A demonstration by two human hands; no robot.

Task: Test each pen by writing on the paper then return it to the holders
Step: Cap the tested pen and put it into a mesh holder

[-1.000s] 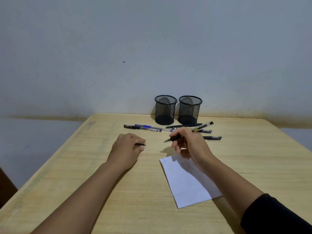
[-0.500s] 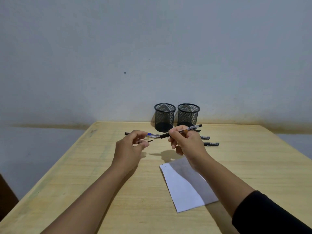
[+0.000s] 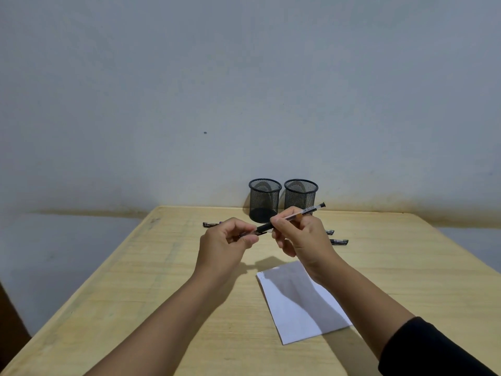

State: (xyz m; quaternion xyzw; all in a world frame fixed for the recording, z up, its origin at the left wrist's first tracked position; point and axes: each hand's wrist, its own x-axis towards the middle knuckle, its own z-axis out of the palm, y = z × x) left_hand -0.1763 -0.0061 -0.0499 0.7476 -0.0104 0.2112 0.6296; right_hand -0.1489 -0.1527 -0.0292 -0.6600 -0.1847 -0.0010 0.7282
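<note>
I see right hand point(image 3: 301, 234) gripping pen point(image 3: 292, 217), left hand point(image 3: 225, 244) pinching cap point(image 3: 248, 234) at its tip; holders point(image 3: 264, 199) at 12 o'clock, paper point(image 3: 301, 302) below.

Two holders point(image 3: 282, 199) stand side by side behind the pens point(image 3: 339, 242), paper point(image 3: 301, 302) nearest.

Two hands are in view, the left hand point(image 3: 225, 244) and the right hand point(image 3: 301, 237), and together they grip one pen point(image 3: 291, 217) raised above the table point(image 3: 135, 294). Two mesh holders point(image 3: 264, 200) stand side by side just beyond that grip. One sheet of paper point(image 3: 301, 302) lies below it. Three pen ends show on the table: one point(image 3: 210, 224) to the left of the grip, two point(image 3: 339, 242) to its right.
</note>
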